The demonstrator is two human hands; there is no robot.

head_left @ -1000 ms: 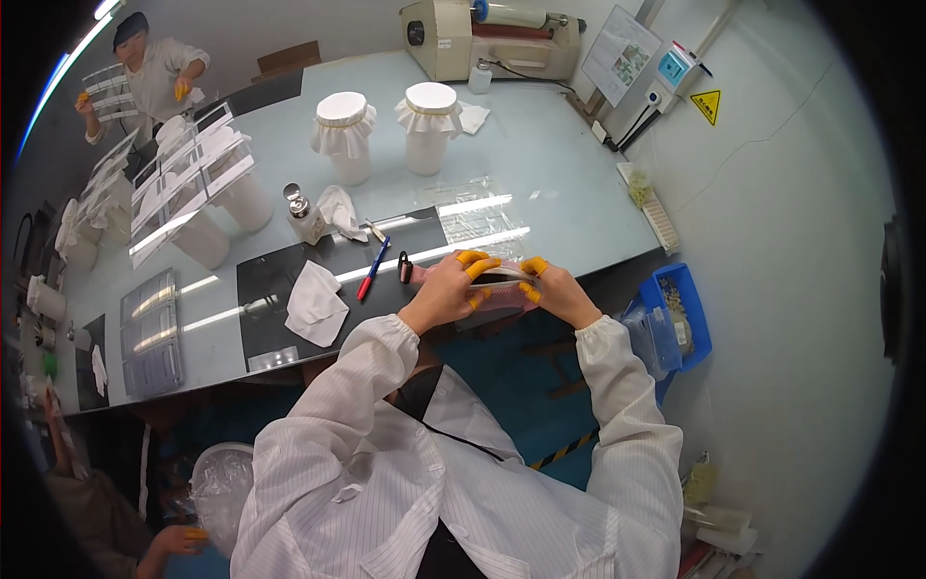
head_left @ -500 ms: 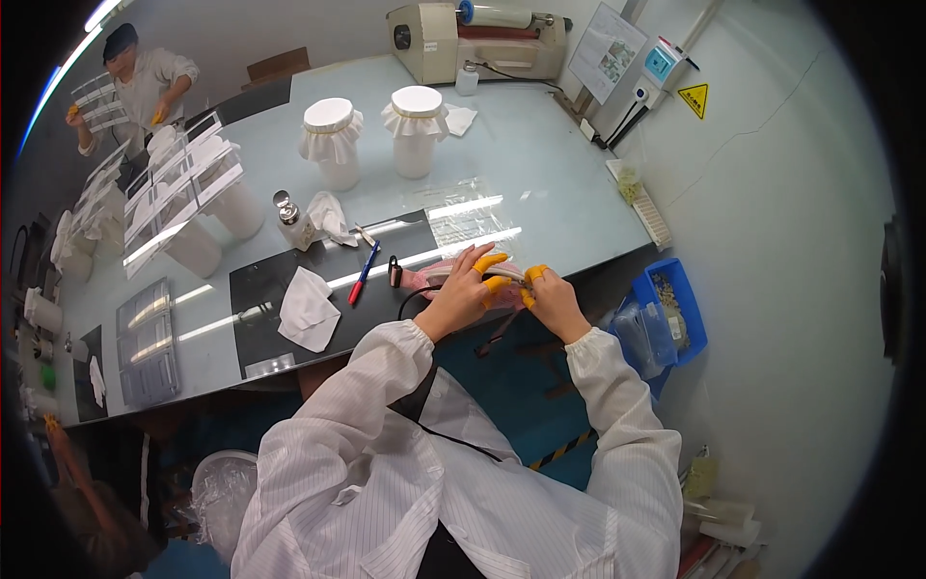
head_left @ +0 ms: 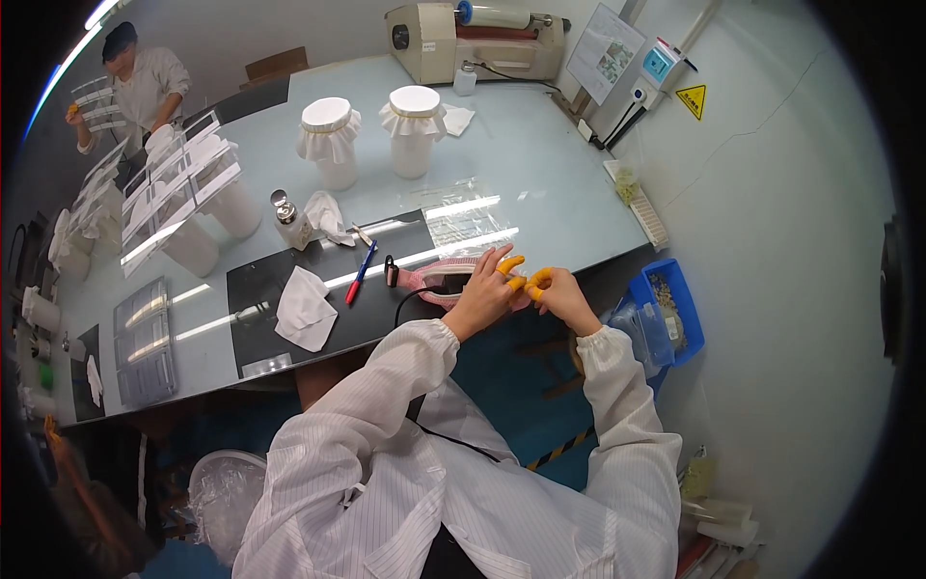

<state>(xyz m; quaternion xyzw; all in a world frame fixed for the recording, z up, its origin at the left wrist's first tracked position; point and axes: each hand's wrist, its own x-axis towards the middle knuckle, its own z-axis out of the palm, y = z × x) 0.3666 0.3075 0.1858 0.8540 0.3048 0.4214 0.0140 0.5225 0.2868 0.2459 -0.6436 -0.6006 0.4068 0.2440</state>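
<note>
A pink zip pouch point(head_left: 424, 279) lies at the table's front edge, its zipped mouth gaping. A black cable point(head_left: 407, 301) comes out of the mouth, and a black clip or strap end point(head_left: 391, 272) shows at its left. My left hand point(head_left: 484, 289), with yellow finger cots, grips the pouch's right end. Close beside it, my right hand point(head_left: 562, 295) has thumb and forefinger pinched together at that end; whatever is between them is too small to make out. Nearby on the table are a red and blue pen point(head_left: 362, 274) and a white cloth point(head_left: 307, 309).
White cloth-topped canisters point(head_left: 413, 135) stand farther back, near a roller machine point(head_left: 473, 48). A pump bottle point(head_left: 289, 220) stands left of the pen. Racks point(head_left: 188, 188) rest on canisters at left. A blue bin point(head_left: 687, 318) is at right. A co-worker point(head_left: 145, 82) stands far left.
My left hand has slid right along the pouch, whose mouth now shows wider. A dark strap hanging below my hands is out of sight. The co-worker's one hand has lowered.
</note>
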